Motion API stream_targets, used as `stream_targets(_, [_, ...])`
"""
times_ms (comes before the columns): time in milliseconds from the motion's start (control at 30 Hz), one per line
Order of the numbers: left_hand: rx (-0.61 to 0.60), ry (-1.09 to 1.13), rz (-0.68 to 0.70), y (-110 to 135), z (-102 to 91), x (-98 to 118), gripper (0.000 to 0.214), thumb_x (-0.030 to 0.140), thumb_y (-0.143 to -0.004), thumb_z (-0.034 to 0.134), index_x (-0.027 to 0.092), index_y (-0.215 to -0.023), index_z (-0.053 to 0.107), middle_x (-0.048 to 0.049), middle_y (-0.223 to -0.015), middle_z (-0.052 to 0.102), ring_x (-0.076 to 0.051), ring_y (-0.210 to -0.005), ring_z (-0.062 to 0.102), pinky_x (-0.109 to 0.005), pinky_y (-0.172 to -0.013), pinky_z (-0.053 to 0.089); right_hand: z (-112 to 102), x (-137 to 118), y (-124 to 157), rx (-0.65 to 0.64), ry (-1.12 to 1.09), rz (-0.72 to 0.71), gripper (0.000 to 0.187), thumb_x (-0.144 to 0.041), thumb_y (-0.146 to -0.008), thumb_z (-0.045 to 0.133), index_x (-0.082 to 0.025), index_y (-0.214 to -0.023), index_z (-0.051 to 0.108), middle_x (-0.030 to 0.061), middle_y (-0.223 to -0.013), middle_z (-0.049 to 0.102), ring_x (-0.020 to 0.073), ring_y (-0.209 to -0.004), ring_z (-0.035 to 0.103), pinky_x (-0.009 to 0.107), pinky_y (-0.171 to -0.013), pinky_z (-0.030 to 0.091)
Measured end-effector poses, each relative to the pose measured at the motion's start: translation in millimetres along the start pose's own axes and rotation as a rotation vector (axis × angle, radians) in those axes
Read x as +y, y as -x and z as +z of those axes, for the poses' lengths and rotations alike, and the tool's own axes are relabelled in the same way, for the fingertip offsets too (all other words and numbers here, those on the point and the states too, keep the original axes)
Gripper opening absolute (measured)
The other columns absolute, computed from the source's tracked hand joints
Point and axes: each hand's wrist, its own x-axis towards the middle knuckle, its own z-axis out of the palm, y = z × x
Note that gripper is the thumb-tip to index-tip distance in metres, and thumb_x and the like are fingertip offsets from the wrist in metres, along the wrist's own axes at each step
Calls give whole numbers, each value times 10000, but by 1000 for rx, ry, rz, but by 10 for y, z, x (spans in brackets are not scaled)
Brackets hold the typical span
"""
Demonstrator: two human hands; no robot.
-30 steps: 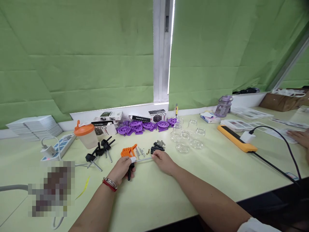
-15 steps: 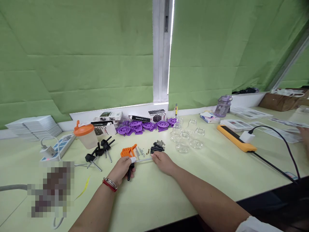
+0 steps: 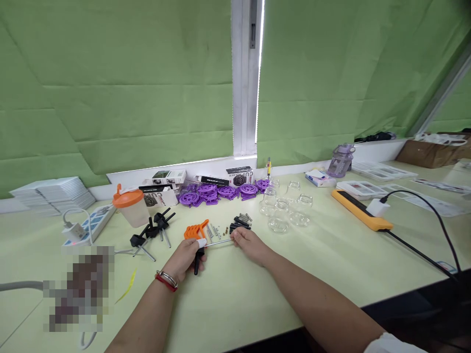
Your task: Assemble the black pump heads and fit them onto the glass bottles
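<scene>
My left hand (image 3: 187, 256) is closed around a black plastic part (image 3: 197, 262) with a dark peg pointing down. From it a thin metal rod (image 3: 219, 243) runs right to my right hand (image 3: 249, 245), whose fingers pinch its far end. The left thumb has a white cover. Just beyond the hands lie orange clip-like pieces (image 3: 195, 230), several metal screws (image 3: 214, 232), small brass bits (image 3: 225, 230), black handle-like pieces (image 3: 240, 224) and springs (image 3: 246, 218). Similar black parts with metal rods (image 3: 150, 230) rest on the table to the left.
Purple wheel-shaped pieces (image 3: 208, 192) and printed boxes (image 3: 241, 176) line the back. Several glass jars (image 3: 281, 218) stand right of centre. An orange-lidded cup (image 3: 130, 208) and a white power strip (image 3: 93, 223) are left; an orange-and-black power strip (image 3: 360, 211) is right.
My hands stay almost in place, holding the black part and the rod. At the far right edge, another person's hand has gone out of view.
</scene>
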Motion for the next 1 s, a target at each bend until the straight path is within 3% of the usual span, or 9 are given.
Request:
stream_targets(167, [-2, 13, -4, 18, 7, 22, 302, 469, -748, 531, 188, -810, 436, 0, -582, 587, -122, -398, 546, -193, -349, 267, -15, 21, 0, -32, -164, -26, 183, -304, -757, 624, -189, -856, 522, -20, -778, 520, 111, -675, 459, 243, -645, 369])
stream_targets(433, [-5, 13, 3, 6, 2, 11, 295, 459, -745, 530, 187, -801, 433, -2, -579, 590, -123, -392, 547, -194, -338, 268, -9, -17, 11, -26, -104, -19, 124, -286, -773, 585, -179, -805, 532, -28, -710, 486, 104, -626, 411, 236, -596, 335])
stream_targets(1000, [1, -9, 7, 3, 8, 8, 252, 429, -758, 511, 194, -797, 426, 4, -583, 584, -124, -393, 550, -196, -333, 265, -8, -21, 19, -17, -16, 14, 175, -352, -823, 526, -190, -760, 508, -49, -630, 392, 100, -573, 315, 229, -547, 273])
